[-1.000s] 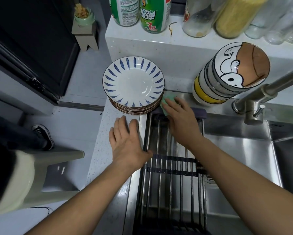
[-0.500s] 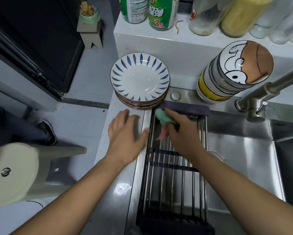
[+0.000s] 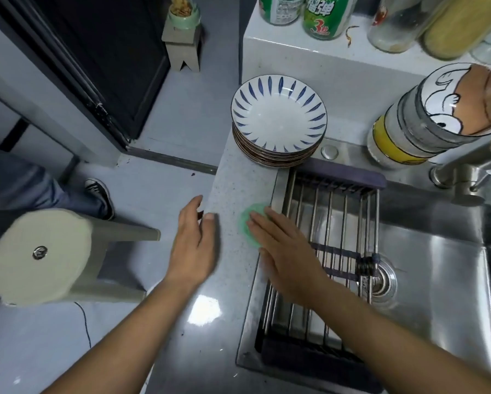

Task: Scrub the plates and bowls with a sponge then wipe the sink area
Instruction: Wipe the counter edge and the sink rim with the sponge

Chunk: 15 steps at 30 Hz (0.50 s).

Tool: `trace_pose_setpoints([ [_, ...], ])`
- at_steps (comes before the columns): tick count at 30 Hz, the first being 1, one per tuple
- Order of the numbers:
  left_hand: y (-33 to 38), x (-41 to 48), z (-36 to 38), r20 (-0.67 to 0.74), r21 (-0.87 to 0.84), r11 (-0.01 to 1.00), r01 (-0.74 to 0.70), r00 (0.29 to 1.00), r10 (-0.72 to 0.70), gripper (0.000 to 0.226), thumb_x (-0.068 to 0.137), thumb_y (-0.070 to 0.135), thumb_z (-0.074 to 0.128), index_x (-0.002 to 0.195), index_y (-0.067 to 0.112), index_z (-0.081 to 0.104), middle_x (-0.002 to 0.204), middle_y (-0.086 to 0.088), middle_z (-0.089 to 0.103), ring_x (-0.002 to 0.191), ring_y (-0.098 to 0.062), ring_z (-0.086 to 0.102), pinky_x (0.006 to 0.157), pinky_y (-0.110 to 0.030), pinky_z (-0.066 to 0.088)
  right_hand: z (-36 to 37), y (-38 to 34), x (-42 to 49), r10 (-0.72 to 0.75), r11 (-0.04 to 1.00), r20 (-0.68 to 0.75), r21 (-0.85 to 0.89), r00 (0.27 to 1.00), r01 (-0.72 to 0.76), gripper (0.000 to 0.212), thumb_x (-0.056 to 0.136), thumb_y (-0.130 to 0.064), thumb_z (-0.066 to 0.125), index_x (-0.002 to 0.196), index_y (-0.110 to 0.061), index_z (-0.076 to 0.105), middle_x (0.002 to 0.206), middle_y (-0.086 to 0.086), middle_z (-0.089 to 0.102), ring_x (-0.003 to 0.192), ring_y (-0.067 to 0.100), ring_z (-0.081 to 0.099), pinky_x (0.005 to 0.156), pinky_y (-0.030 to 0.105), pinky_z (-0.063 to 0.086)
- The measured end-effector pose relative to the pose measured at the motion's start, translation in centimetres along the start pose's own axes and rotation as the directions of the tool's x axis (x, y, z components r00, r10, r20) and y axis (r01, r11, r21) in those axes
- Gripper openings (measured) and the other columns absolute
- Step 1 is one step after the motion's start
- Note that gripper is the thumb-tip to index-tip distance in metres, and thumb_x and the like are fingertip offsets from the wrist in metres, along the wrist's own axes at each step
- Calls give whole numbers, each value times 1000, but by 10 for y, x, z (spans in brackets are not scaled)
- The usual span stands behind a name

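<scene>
The right hand (image 3: 284, 251) lies flat with straight fingers, pressing a green sponge (image 3: 247, 226) down on the speckled surface (image 3: 238, 180), just left of the sink's rim. The sponge is blurred and mostly hidden under the fingers. The left hand (image 3: 194, 245) is loosely spread and holds nothing. It sits at the left edge of the surface, thumb over the top and fingers past the edge; I cannot tell whether it touches.

At the far end of the surface stands a stack of plates (image 3: 278, 120), the top one white with blue strokes round its rim. To the right, behind the sink (image 3: 437, 280), a stack of bowls (image 3: 409, 132) leans, the topmost showing a cartoon drawing. A wire rack (image 3: 332, 217) spans the left part of the sink, and the faucet (image 3: 466, 172) stands at the far right. A pale stool (image 3: 39, 254) stands on the floor to the left.
</scene>
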<state>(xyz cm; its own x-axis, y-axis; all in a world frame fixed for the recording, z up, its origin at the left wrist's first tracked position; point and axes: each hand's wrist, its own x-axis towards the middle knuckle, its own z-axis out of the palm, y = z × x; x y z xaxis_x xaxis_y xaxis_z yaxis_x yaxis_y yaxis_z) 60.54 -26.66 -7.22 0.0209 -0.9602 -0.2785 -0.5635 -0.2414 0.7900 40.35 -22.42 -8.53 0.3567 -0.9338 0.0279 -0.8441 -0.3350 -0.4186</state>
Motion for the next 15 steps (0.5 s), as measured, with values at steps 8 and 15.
trace_pose_setpoints([
  [8, 1, 0, 4, -39, 32, 999, -14, 999, 15, 37, 111, 33, 29, 143, 26, 44, 130, 9, 51, 113, -6, 44, 92, -22, 28, 0, -3, 76, 76, 990, 13, -123, 997, -74, 58, 103, -32, 26, 158, -15, 22, 165, 4, 22, 154, 27, 12, 125, 45, 8],
  [15, 0, 2, 8, -51, 33, 999, -21, 998, 23, 33, 108, 32, 28, 135, 25, 46, 123, 0, 57, 112, -19, 50, 91, -33, 34, -1, 3, 13, -177, 980, 115, -70, 977, 186, 52, 100, -23, 40, 152, -26, 38, 161, -6, 34, 152, 22, 19, 124, 47, 16],
])
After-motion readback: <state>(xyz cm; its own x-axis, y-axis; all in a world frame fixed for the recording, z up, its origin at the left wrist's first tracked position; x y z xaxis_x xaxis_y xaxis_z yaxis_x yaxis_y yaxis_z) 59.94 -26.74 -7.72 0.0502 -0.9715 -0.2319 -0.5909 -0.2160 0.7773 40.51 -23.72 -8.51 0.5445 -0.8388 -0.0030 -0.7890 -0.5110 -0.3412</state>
